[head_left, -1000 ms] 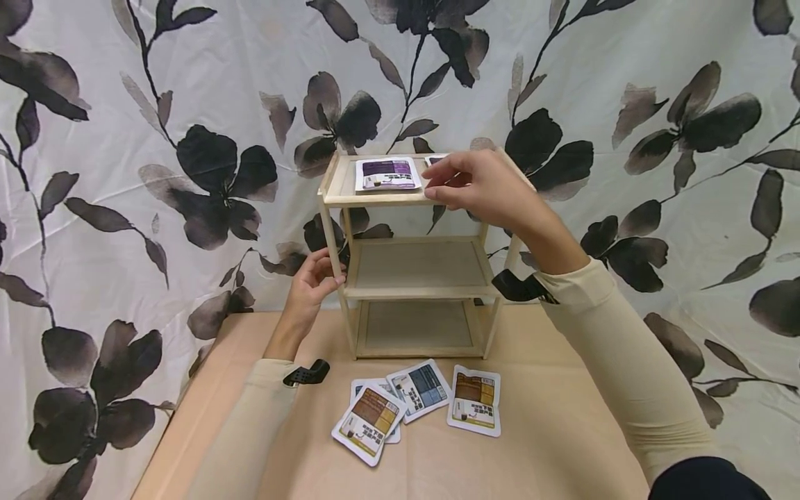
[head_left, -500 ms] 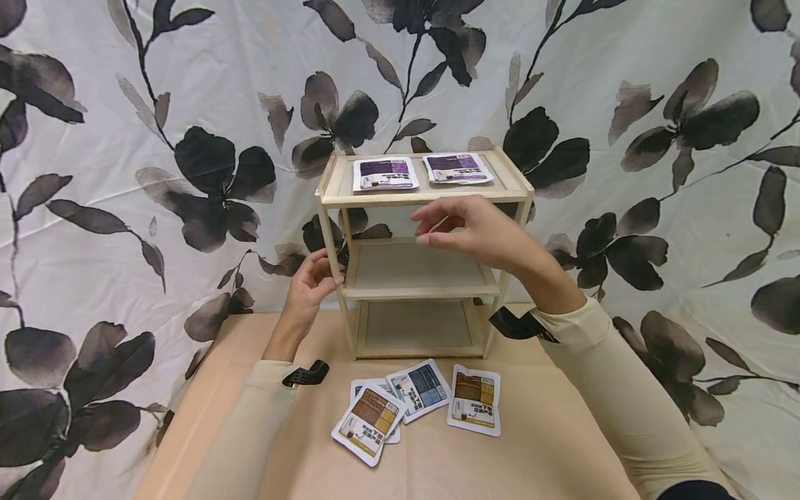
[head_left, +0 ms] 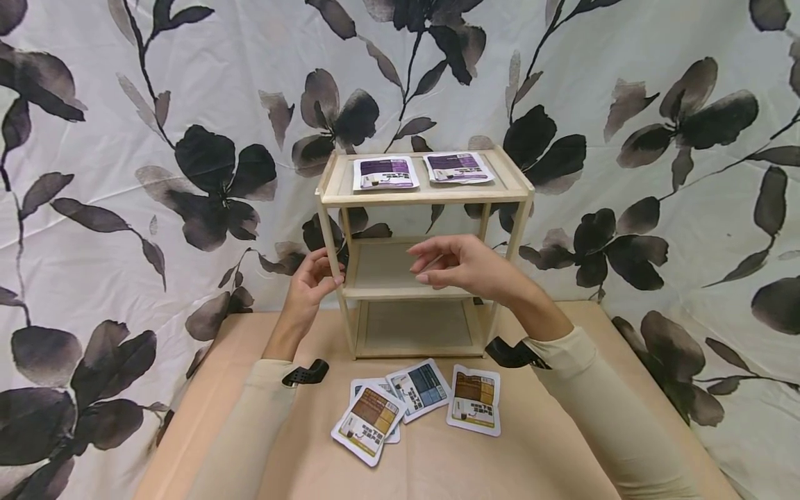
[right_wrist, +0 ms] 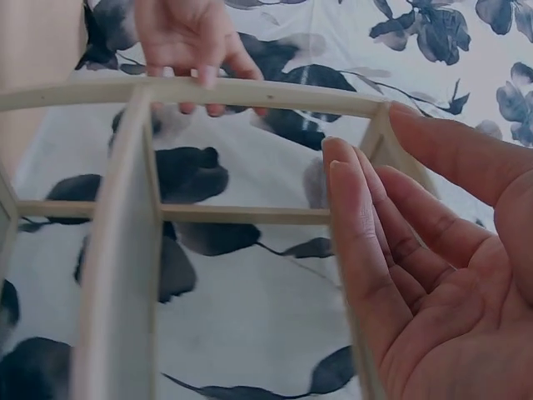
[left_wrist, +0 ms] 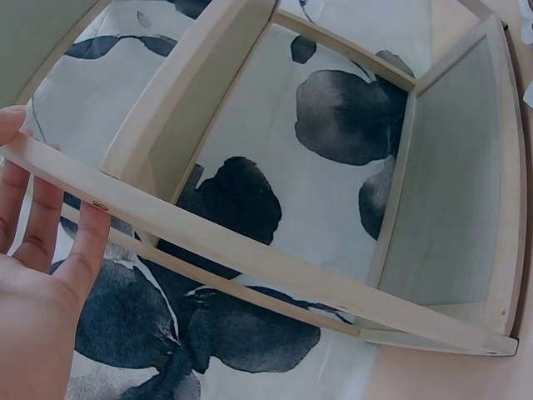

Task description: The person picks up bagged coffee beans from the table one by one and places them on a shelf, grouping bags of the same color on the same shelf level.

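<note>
A three-tier wooden shelf rack stands on the table. My left hand grips its front left post, thumb on one side and fingers behind. In front of the rack's middle shelf hovers my right hand, loosely bent with nothing between thumb and fingers. Two purple-and-white packets, a left one and a right one, lie side by side on the top shelf. On the table before the rack are a brown packet overlapping blue ones, and another brown packet to the right.
The two lower shelves, middle and bottom, bear no packets. A peach cloth covers the table. Behind the rack hangs a white curtain with dark flowers.
My right hand has come down from the right-hand packet on the top shelf to the height of the middle shelf. The left hand stays at the post.
</note>
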A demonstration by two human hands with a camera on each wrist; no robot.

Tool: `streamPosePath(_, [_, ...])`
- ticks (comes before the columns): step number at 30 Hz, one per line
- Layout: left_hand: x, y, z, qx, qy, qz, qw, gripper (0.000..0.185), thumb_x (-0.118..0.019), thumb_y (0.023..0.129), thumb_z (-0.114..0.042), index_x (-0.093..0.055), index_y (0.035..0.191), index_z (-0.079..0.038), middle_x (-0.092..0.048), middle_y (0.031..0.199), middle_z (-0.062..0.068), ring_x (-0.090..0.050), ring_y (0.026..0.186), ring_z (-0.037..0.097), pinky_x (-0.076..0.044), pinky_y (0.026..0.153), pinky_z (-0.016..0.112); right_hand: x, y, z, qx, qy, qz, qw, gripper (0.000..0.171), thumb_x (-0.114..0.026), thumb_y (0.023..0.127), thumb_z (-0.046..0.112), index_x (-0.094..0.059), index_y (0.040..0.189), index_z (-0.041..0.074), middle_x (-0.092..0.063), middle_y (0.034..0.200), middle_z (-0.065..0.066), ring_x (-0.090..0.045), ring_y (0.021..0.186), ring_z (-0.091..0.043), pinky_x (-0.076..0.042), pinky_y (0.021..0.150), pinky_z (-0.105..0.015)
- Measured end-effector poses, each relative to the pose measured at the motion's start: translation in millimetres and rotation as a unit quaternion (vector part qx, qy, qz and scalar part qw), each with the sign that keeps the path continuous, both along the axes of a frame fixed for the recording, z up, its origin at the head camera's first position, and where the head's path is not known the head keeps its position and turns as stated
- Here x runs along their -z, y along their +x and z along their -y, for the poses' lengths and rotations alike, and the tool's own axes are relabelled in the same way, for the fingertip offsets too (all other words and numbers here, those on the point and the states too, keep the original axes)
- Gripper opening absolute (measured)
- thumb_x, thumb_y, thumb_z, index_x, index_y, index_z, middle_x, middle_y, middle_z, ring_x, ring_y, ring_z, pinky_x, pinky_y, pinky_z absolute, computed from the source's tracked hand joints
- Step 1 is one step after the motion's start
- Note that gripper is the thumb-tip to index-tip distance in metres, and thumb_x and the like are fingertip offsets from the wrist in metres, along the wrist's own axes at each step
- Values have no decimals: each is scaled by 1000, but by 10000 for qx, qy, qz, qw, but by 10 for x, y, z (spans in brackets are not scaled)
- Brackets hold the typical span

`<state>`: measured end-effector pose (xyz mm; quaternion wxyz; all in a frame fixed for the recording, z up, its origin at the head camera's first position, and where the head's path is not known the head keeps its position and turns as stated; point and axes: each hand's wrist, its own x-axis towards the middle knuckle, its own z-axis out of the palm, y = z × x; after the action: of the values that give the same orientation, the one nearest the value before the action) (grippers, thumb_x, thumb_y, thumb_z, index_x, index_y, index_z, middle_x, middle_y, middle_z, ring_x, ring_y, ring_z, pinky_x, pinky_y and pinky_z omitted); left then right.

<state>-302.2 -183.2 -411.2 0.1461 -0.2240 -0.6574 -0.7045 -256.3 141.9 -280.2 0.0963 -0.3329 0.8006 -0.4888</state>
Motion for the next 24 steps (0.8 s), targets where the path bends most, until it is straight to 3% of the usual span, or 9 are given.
streamPosePath(5, [-13,16,-5,44,38,-38,10000,49,-67,91,9,-60,132,-16,-66,109,3,-58,102,21,-52,90,28,166,-39,20,-207,-172,255,9993,45,-71,94,3,-59,137,1,-68,118,-19,-68,94,-24,-60,82,-33])
streamPosePath(12, [-29,34,-12,52,102,-40,9999,50,-68,90,10,-52,136,0,-65,109,5,-58,102,23,-53,90,28,336,-39,79,-391,-209,490,9978,48,-74,92,5,-58,138,1,-68,119,-19,-67,97,-24,-58,84,-31])
streamPosePath(20, [-10,30,-5,46,53,19,10000,51,-68,90,10,-57,134,-12,-65,110,2,-59,104,22,-54,90,27,581,0,114,-454,-276,813,9953,51,-74,92,7,-57,139,1,-70,116,-12,-69,98,-23,-58,83,-30])
streamPosePath(24, [-10,31,-3,31,5,-16,10000,52,-67,90,11,-51,138,-1,-65,109,1,-59,103,19,-54,89,27,731,25,115,-509,-340,938,9937,50,-75,92,8,-58,138,1,-71,116,-13,-69,100,-24,-58,84,-30])
